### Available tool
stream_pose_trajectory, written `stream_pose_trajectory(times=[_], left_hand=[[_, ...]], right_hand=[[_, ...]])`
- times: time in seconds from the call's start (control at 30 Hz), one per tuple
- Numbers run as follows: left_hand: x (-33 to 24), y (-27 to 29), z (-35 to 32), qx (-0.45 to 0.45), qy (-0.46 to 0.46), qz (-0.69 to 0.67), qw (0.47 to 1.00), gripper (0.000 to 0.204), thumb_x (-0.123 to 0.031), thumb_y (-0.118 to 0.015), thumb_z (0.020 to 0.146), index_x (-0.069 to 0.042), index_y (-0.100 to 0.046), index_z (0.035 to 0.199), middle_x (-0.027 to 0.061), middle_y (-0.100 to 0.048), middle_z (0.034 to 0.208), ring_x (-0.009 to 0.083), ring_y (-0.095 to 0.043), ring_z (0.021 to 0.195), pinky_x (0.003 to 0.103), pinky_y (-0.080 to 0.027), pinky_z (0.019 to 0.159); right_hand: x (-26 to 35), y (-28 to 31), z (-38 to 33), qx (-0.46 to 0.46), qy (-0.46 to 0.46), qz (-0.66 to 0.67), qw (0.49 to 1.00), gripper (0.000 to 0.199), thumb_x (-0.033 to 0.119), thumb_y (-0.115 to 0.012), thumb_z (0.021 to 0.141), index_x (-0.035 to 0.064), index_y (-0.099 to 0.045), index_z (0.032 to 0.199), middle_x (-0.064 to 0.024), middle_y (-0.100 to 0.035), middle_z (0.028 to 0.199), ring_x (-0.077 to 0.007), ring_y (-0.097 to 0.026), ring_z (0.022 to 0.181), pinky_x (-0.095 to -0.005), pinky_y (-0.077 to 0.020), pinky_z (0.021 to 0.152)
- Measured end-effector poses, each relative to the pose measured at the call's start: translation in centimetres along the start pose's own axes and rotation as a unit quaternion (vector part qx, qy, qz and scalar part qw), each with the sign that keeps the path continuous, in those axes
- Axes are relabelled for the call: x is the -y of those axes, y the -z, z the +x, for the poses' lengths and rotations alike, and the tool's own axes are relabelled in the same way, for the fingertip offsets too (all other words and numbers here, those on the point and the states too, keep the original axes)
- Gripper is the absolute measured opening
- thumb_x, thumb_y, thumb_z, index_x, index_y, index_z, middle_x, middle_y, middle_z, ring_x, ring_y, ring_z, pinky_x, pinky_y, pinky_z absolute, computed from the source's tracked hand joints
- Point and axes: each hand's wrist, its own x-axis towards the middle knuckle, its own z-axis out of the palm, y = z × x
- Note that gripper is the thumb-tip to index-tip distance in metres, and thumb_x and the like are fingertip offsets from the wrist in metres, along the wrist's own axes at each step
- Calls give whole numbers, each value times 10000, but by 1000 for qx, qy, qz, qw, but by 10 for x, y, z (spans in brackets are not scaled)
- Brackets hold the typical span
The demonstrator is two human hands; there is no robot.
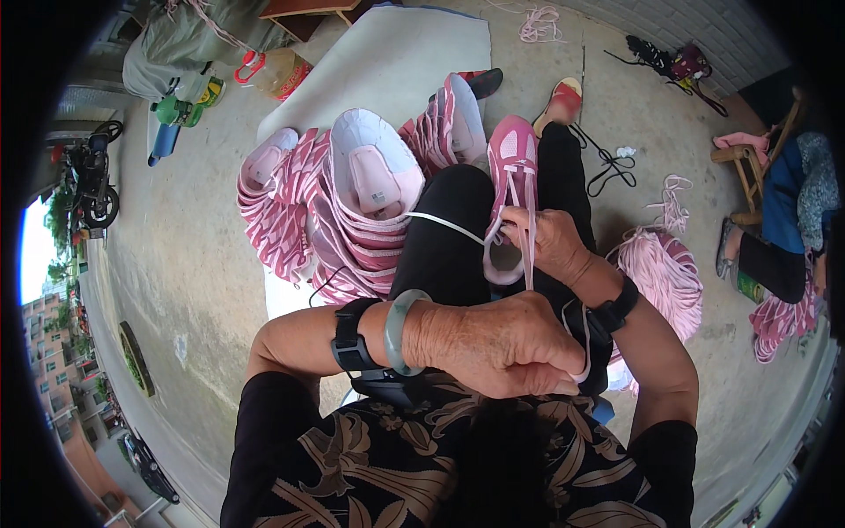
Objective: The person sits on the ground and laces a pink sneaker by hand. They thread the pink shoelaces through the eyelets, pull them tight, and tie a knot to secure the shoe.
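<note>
A pink sneaker upper (513, 145) with a rounded toe lies by my right thigh, with a pale pink shoelace (531, 198) threaded through its front. My left hand (497, 348), with a pale green bangle (405, 333) on its wrist, is closed in front of my body. The lace runs taut down to it, and a pale loop shows by its fingertips. My right hand (554, 246) pinches the lace beside the upper's opening. A white cord (444, 223) stretches from the stacked uppers over my left thigh toward the upper.
Nested stacks of pink uppers (365, 255) stand left of my legs, on a pale sheet (387, 62). A bundle of pink laces (660, 273) lies to the right. Another person (779, 255) sits at far right. Bottles (176, 112) stand at upper left, and a black cord (609, 167) lies on the floor.
</note>
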Motion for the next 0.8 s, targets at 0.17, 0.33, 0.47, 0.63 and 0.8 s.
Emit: stream_pose_trajectory(times=[0.17, 0.33, 0.47, 0.63, 0.8], left_hand=[[-2, 33, -53, -190, 17, -93, 977, 211, -147, -579, 838, 14, -529, 710, 88, -582, 668, 236, -590, 665, 314, -449, 695], [6, 78, -148, -420, 125, -152, 886, 343, -264, -465, 905, -42, -523, 650, 75, -571, 614, 208, -595, 685, 350, -422, 814], [48, 108, -191, -603, 273, -13, 750, 262, -216, -504, 887, -24, -551, 716, 61, -561, 605, 190, -583, 616, 314, -475, 645], [88, 110, -153, -459, 394, 463, 648, 183, -164, -577, 821, 6, -560, 887, 116, -591, 747, 200, -596, 597, 287, -482, 567], [129, 73, -50, -356, 194, 473, 782, 347, -34, -543, 746, -6, -490, 1089, 207, -558, 1011, 369, -574, 853, 395, -481, 712]], right_hand=[[-49, 44, -76, -53, -104, 19, 993, 120, 91, -617, 749, 39, -513, 720, -126, -538, 602, -276, -536, 499, -328, -406, 456], [-136, 91, -198, -190, -253, -35, 948, 91, 43, -536, 719, 28, -583, 795, -110, -544, 577, -195, -525, 495, -288, -419, 496], [-157, 105, -219, -25, -317, -99, 943, 272, -12, -542, 623, 36, -616, 879, -157, -598, 932, -282, -582, 879, -332, -458, 791], [-112, 61, -119, -87, -164, -96, 978, 384, -26, -533, 612, 50, -600, 982, -134, -557, 1071, -317, -516, 996, -376, -395, 894], [-66, 9, -26, -120, -42, -107, 986, 446, -9, -522, 672, 32, -507, 1116, -132, -563, 1027, -292, -520, 977, -404, -371, 903]])
